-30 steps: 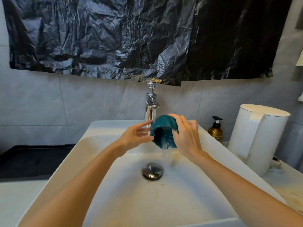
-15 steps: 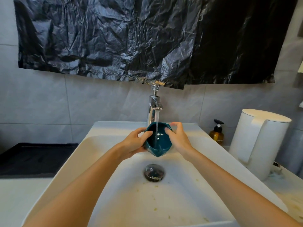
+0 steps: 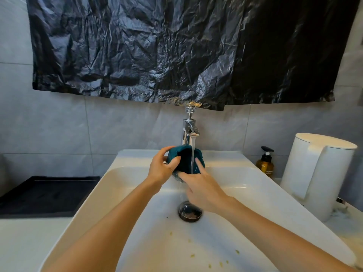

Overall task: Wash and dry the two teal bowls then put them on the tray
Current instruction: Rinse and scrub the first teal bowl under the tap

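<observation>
1. One bowl (image 3: 184, 160) is held over the sink (image 3: 137, 173), under the tap (image 3: 189, 128), tilted with its mouth toward the camera; water (image 3: 192, 152) runs into it.
2. The left hand (image 3: 161, 169) grips its left rim, fingers curled round.
3. The right hand (image 3: 204, 189), fingers straight, touches the inside with its index finger.
4. The tray (image 3: 45, 195) lies left of the sink.

Grey tiled wall (image 3: 59, 124); crinkled black plastic sheet (image 3: 176, 46) hung above; white counter (image 3: 29, 242).

Home bathroom, white sink (image 3: 125, 173), chrome tap (image 3: 189, 128), pump bottle (image 3: 265, 165), grey tiles (image 3: 49, 124)
</observation>
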A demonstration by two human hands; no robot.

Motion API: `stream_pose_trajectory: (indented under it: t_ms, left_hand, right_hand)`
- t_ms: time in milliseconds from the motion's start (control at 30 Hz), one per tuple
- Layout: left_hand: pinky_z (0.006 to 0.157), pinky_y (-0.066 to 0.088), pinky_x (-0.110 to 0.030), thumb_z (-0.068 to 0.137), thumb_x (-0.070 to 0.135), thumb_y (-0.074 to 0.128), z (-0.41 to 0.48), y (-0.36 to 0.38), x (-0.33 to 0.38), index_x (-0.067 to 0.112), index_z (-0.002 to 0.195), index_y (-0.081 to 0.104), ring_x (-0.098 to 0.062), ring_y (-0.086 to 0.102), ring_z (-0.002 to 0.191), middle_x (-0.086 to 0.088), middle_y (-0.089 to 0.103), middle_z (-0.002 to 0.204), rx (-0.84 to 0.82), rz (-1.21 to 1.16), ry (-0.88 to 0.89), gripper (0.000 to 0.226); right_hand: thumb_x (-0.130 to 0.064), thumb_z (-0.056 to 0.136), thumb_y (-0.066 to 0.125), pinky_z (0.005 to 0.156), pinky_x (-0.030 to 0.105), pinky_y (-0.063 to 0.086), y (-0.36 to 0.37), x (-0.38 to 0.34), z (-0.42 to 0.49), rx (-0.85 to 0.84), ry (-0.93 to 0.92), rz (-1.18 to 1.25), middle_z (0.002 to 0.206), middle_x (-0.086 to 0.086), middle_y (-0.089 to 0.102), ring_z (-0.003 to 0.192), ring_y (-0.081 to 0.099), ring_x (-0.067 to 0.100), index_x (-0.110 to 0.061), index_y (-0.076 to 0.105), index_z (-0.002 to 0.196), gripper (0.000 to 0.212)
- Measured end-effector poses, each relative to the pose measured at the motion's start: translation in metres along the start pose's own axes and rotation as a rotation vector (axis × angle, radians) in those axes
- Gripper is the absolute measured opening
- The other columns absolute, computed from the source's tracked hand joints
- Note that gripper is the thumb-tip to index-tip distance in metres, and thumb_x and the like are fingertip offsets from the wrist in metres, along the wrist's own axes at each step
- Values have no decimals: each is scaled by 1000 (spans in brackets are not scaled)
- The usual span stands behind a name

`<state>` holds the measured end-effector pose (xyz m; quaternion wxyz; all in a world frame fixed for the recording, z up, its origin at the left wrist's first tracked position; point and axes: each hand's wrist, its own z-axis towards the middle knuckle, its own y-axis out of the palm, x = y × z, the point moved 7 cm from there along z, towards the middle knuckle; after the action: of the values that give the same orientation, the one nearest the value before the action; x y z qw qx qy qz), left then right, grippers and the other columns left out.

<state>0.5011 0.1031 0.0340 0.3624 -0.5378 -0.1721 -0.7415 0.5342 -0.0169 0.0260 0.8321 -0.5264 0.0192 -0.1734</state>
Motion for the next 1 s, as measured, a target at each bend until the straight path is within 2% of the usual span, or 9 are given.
stream_pose_trajectory:
  t_ms: [167, 300, 433, 467, 567, 667, 733, 867, 1000]
  left_hand:
    - [79, 53, -27, 92, 14, 59, 1, -1, 0, 19, 127, 53, -19, 53, 101, -4, 57, 114, 5, 69, 6, 36]
    - [78, 52, -25, 92, 14, 59, -2, 6, 2, 18, 127, 53, -17, 54, 97, -3, 57, 110, -7, 83, 22, 36]
    - [77, 51, -26, 91, 15, 60, 1, -2, -1, 18, 126, 53, -19, 53, 95, -5, 57, 107, 26, 99, -25, 35]
    - [77, 51, -26, 91, 15, 60, 1, -2, -1, 18, 125, 54, -19, 53, 94, -5, 57, 106, 32, 103, -26, 35]
    - [79, 53, -30, 91, 14, 60, 0, -1, 3, 18, 125, 55, -18, 54, 92, -4, 58, 103, 21, 108, -9, 35]
    - [80, 51, -30, 91, 16, 60, 2, -5, 4, 19, 126, 54, -20, 53, 95, -4, 58, 104, 13, 140, -14, 36]
    - [79, 51, -30, 91, 17, 60, 2, -6, 5, 19, 127, 54, -20, 53, 96, -5, 57, 105, 4, 139, -26, 36]
    - [84, 53, -34, 90, 20, 62, 2, -3, 8, 19, 127, 55, -21, 56, 97, -6, 60, 106, -5, 184, -16, 38]
    - [84, 53, -35, 90, 23, 61, 4, -6, 1, 20, 128, 55, -26, 58, 102, -11, 62, 112, -51, 178, -97, 39]
  right_hand:
    - [-4, 82, 46, 117, 45, -15, -7, 13, 1, 15, -103, -413, 104, 2, 71, 119, 55, 22, -17, 65, 114, 40]
    - [-6, 91, 41, 117, 35, 16, 9, 4, 0, -137, 64, 9, 126, 9, 61, 131, 41, 29, -20, 53, 129, 42]
    - [-7, 89, 44, 111, 39, -26, -3, 11, -2, -63, -119, -359, 127, 5, 60, 135, 36, 23, -17, 52, 131, 44]
    - [-6, 88, 45, 111, 37, -25, -4, 8, -3, -105, -93, -327, 126, 6, 61, 134, 36, 24, -16, 51, 132, 46]
    - [-1, 87, 44, 117, 36, 2, 6, -1, -4, -147, -19, -71, 130, 8, 57, 134, 34, 30, -17, 49, 133, 49]
    - [-8, 84, 53, 119, 51, 1, 2, 10, -2, -43, -180, -442, 123, 6, 64, 130, 46, 25, -15, 60, 124, 41]
    - [-11, 76, 65, 117, 50, 11, -8, 10, -4, 28, -146, -532, 105, 5, 72, 117, 58, 24, -13, 68, 112, 36]
    - [1, 84, 47, 109, 32, 29, 0, -1, -6, -115, -90, -46, 110, 2, 68, 125, 48, 23, -18, 61, 115, 39]
    - [-9, 63, 74, 114, 49, 27, -9, 11, -6, 132, -229, -513, 89, 1, 74, 105, 66, 20, -15, 74, 93, 31]
